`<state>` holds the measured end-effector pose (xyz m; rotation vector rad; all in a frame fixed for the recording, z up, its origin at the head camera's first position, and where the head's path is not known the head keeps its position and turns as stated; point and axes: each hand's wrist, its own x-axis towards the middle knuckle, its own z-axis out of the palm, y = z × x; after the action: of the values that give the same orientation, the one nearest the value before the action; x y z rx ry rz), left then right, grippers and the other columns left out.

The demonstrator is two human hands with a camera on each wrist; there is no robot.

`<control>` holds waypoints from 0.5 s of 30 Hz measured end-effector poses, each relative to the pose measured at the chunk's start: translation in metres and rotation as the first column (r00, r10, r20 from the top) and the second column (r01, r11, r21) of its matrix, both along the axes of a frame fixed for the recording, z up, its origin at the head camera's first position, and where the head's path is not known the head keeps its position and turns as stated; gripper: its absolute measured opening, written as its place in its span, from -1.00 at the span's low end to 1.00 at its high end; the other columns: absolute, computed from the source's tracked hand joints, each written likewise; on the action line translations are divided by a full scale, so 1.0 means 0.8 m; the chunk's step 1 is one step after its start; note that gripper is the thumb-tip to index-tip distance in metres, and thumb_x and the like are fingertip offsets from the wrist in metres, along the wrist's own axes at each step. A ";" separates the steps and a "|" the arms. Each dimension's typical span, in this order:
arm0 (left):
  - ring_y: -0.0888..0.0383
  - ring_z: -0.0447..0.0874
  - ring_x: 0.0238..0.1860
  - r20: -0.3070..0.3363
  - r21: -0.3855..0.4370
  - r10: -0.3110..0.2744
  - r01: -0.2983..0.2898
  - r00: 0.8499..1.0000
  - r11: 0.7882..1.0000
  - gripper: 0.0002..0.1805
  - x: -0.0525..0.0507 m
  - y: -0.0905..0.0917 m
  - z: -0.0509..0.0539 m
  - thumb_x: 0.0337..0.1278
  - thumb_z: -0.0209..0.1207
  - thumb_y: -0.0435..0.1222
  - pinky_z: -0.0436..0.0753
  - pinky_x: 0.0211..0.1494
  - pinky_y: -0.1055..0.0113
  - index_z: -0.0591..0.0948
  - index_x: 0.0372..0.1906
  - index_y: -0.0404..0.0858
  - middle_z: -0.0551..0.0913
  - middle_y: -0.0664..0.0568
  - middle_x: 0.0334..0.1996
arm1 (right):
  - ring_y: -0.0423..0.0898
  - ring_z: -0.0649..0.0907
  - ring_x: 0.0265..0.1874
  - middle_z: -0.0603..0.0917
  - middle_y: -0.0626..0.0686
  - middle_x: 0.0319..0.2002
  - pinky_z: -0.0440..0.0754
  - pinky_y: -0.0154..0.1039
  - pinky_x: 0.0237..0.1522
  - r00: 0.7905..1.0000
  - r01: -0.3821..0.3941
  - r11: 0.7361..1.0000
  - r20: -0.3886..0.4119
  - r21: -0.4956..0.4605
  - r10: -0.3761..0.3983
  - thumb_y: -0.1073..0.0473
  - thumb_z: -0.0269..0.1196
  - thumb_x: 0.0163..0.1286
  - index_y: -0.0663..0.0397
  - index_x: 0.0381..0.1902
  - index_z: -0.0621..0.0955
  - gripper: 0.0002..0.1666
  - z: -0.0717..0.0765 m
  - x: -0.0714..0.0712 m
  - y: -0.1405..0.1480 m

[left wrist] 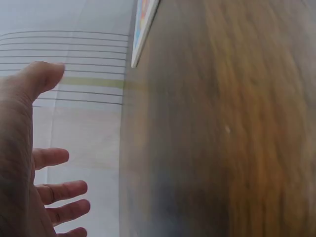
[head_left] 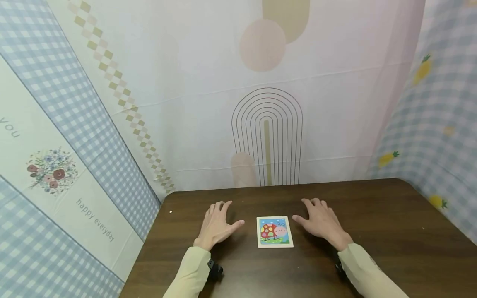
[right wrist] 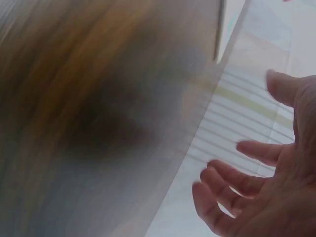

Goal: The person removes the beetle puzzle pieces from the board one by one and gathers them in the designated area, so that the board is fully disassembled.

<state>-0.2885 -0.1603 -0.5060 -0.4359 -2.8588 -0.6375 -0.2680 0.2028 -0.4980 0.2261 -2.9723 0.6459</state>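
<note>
Fingers spread, my empty left hand (head_left: 216,227) and right hand (head_left: 322,220) flank the square white-bordered ladybird picture board (head_left: 275,232) on the dark-brown wood-grained bench (head_left: 261,273); a hasty inward sweep might skid it askew.

Your sleeves (head_left: 190,271) show pale cream, the white-bordered card (head_left: 275,232) a red, spotted ladybug (head_left: 269,232) on blue, the table (head_left: 268,275) dark brown wood grain.

left sleeve (head_left: 189,271) and right sleeve (head_left: 367,271) are long, pale yellowish and creased. a black left wrist camera (head_left: 215,269) juts beside one, a dark right wrist camera (head_left: 339,267) partly shows beside the other. left hand (head_left: 216,224) and right hand (head_left: 322,220) are bare.
</note>
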 end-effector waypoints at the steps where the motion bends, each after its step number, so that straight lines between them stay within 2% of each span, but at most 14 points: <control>1: -0.31 0.47 0.47 0.011 0.012 -0.002 0.002 1.000 1.000 -0.02 0.001 0.001 0.001 0.19 0.32 0.33 0.42 0.59 -0.31 0.49 0.57 -0.16 0.53 -0.31 0.44 | 0.44 0.54 0.34 0.53 0.50 0.41 0.55 0.49 0.32 1.000 -0.010 1.000 0.018 -0.013 0.010 -0.24 0.35 0.52 0.31 0.53 0.48 -0.09 0.002 0.000 -0.003; 4: -0.30 0.48 0.45 0.033 0.039 -0.016 0.015 0.999 0.999 -0.05 0.002 0.005 0.001 0.17 0.37 0.30 0.49 0.53 -0.30 0.53 0.54 -0.16 0.55 -0.29 0.43 | 0.30 0.65 0.24 0.64 0.41 0.30 0.68 0.37 0.23 0.997 -0.030 0.998 0.071 -0.059 0.034 -0.07 0.43 0.49 0.30 0.42 0.58 -0.26 0.008 0.001 -0.011; 7: -0.30 0.49 0.46 0.054 0.061 -0.041 0.037 0.998 0.997 -0.05 0.004 0.011 0.001 0.14 0.40 0.28 0.51 0.52 -0.30 0.53 0.53 -0.15 0.56 -0.28 0.43 | 0.13 0.71 0.01 0.74 0.29 0.09 0.76 0.19 0.05 0.992 -0.051 0.993 0.106 -0.111 0.063 0.05 0.47 0.46 0.28 0.33 0.64 -0.39 0.012 -0.001 -0.020; 10: -0.29 0.48 0.47 0.075 0.075 -0.081 0.075 0.994 0.994 -0.04 0.008 0.021 0.001 0.13 0.43 0.23 0.52 0.50 -0.32 0.50 0.56 -0.15 0.55 -0.26 0.44 | -0.01 0.64 -0.18 0.74 0.17 -0.09 0.71 0.01 -0.12 0.988 -0.071 0.986 0.124 -0.152 0.090 0.14 0.49 0.43 0.26 0.24 0.69 -0.50 0.011 -0.003 -0.028; 15: -0.25 0.48 0.50 0.109 0.052 -0.156 0.151 0.982 0.987 -0.06 0.015 0.044 -0.001 0.15 0.47 0.17 0.56 0.49 -0.28 0.49 0.57 -0.15 0.52 -0.22 0.48 | -0.07 0.58 -0.25 0.71 0.09 -0.16 0.63 -0.10 -0.18 0.984 -0.090 0.982 0.134 -0.169 0.113 0.21 0.50 0.41 0.22 0.16 0.74 -0.59 0.003 -0.006 -0.036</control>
<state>-0.2761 -0.1249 -0.5067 -0.6378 -2.9308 -0.7738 -0.2730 0.1736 -0.4952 0.3340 -3.0374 0.9506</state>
